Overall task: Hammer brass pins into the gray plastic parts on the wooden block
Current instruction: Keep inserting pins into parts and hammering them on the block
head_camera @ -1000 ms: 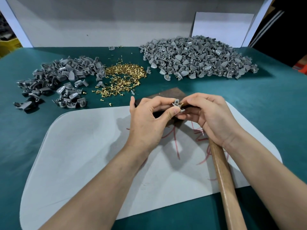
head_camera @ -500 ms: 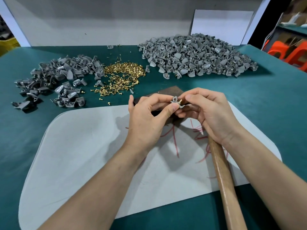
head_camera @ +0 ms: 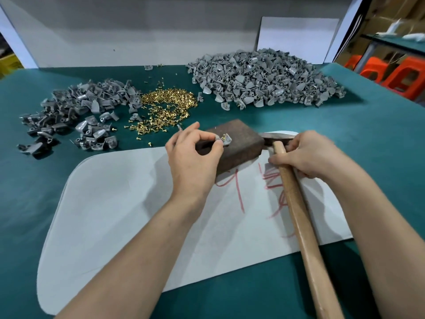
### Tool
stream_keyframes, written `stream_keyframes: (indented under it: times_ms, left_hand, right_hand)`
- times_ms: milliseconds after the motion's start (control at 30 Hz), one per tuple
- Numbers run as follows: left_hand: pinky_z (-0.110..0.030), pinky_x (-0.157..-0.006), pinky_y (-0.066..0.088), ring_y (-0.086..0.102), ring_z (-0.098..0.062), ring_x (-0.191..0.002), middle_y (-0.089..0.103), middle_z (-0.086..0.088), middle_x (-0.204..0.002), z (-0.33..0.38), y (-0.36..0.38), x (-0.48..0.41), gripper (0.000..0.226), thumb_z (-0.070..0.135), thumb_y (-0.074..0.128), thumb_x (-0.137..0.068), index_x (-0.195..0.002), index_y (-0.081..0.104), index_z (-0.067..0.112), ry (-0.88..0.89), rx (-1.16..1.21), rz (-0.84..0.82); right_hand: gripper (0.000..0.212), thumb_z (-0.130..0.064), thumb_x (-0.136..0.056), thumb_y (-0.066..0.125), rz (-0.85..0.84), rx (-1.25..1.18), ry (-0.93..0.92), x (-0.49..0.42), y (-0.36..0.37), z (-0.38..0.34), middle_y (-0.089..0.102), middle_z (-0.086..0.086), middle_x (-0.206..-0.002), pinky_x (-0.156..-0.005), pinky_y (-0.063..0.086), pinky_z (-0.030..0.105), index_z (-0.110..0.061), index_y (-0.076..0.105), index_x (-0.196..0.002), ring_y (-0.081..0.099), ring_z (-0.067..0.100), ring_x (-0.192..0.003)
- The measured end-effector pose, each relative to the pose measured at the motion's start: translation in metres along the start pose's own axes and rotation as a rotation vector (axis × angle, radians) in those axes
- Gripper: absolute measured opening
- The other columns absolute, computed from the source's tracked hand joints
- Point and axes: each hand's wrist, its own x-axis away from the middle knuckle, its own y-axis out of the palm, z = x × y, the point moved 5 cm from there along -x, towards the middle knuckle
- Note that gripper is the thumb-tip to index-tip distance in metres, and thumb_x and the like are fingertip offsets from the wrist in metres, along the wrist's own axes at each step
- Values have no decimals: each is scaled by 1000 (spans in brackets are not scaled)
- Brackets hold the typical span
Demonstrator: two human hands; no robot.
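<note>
Two heaps are framing our work. At ten o'clock a small heap of gray parts (head_camera: 78,116) is lying on the counter (head_camera: 379,139), with loose brass pins (head_camera: 165,107) at eleven. Our left hand (head_camera: 195,155) is pinching a gray plastic part (head_camera: 226,141) between curled fingers (head_camera: 216,146), holding it on the wooden block (head_camera: 241,148) at twelve with a pin standing in it. Our right hand (head_camera: 315,155) is gripping the hammer (head_camera: 296,203) just below its head, which is lying just beside the block. A large heap (head_camera: 264,77) is sitting at one. We are judging the strike to be next, which means lifting the hammer, hitting squarely and keeping our fingertips clear.
</note>
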Motion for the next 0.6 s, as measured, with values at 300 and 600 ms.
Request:
stream_keyframes:
  times_ms: [300,600]
  left_hand:
    - [-6,-87,23,35,-7,-127,50,15,-121,0,0,1,19,16,68,-86,-79,63,33,-44,65,-76]
    - [-40,-108,35,45,-17,-128,59,-1,-125,-5,2,-4,8,11,69,-84,-85,71,19,-29,95,-64]
  right_hand:
    - [11,-6,-85,51,-273,-1049,147,16,-12,9,46,5,-60,-33,28,12,-9,54,-75,35,8,-34]
    - [22,-15,-84,62,-18,-257,-465,74,-54,-83,52,11,-53,-33,37,22,0,55,-69,41,14,-33]
